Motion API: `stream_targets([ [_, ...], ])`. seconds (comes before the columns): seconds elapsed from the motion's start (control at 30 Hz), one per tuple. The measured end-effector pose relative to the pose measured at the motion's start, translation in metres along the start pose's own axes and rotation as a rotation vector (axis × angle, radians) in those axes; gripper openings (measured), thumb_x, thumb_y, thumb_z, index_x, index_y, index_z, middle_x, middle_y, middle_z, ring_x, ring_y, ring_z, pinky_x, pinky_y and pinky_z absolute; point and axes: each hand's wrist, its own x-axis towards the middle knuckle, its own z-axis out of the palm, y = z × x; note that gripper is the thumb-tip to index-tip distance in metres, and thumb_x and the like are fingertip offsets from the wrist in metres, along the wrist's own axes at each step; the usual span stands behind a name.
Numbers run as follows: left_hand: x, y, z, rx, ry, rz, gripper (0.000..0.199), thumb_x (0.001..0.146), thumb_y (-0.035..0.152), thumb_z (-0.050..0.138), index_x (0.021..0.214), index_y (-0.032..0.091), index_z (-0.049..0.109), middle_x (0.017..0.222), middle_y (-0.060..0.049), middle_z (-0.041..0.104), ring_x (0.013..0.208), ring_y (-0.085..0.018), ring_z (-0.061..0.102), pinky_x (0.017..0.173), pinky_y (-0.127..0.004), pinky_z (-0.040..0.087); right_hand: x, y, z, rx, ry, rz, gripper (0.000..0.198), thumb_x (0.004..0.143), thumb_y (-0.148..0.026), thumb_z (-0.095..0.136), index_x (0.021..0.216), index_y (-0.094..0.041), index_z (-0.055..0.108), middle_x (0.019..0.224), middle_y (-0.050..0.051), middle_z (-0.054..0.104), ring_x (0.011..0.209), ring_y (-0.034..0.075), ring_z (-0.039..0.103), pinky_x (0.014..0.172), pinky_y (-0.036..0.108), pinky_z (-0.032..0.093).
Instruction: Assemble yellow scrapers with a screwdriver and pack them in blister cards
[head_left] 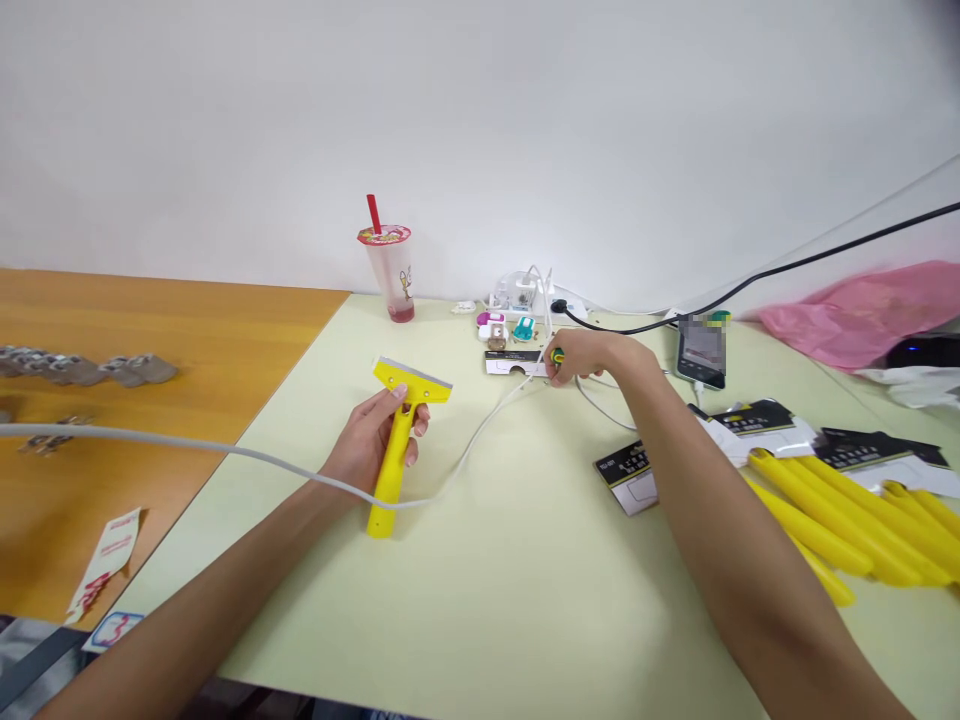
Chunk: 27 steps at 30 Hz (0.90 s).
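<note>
My left hand [375, 435] is closed around a yellow scraper [391, 465], its wide blade head tilted up and its handle pointing down toward me. The thumb presses just below the head, which has two screws. Farther back, my right hand [581, 357] is closed on what looks like a screwdriver [557, 356]; only its green and yellow handle end shows clearly, the rest being hidden by the fingers and wrist. Beside those fingers lies a black and white packaging card [514, 362]. A white cable [480, 435] runs across in front of the scraper handle.
Against the wall stand a drink cup [391, 275] and a power strip [517, 295] with plugs. On the right are a phone [701, 352], several yellow handles [847, 510], packaging cards [626, 475] and a pink bag [870, 315]. Grey metal parts [75, 368] sit on the wooden table.
</note>
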Motion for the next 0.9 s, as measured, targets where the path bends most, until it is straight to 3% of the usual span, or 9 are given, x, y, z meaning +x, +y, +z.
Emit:
stream_targets([
  [0.43, 0.0026, -0.0017, -0.0051, 0.003, 0.025, -0.044, 0.036, 0.093, 0.047, 0.082, 0.091, 0.014, 0.070, 0.087, -0.006, 0.065, 0.066, -0.012, 0.054, 0.043, -0.019, 0.050, -0.0023, -0.0027, 0.0028, 0.081, -0.002, -0.031, 0.021, 0.081, -0.022, 0.080, 0.100, -0.016, 0.076, 0.086, 0.008, 0.071, 0.070, 0.017, 0.064, 0.062, 0.028, 0.047],
  [0.73, 0.0038, -0.0035, -0.0083, 0.008, 0.006, -0.046, 0.034, 0.097, 0.048, 0.077, 0.097, 0.016, 0.067, 0.088, -0.005, 0.064, 0.068, -0.012, 0.055, 0.045, -0.019, 0.050, -0.0023, -0.0063, 0.0073, 0.164, 0.008, -0.117, 0.023, 0.076, -0.021, 0.084, 0.095, -0.019, 0.073, 0.076, 0.002, 0.065, 0.065, 0.015, 0.058, 0.059, 0.026, 0.047],
  [0.9, 0.0032, -0.0032, -0.0085, 0.014, 0.000, -0.061, 0.034, 0.094, 0.047, 0.079, 0.094, 0.015, 0.067, 0.085, -0.003, 0.061, 0.067, -0.012, 0.054, 0.045, -0.020, 0.050, -0.0005, -0.0076, 0.0069, 0.160, 0.000, -0.104, 0.022, 0.072, -0.019, 0.083, 0.093, -0.019, 0.074, 0.082, 0.003, 0.068, 0.068, 0.017, 0.060, 0.059, 0.027, 0.047],
])
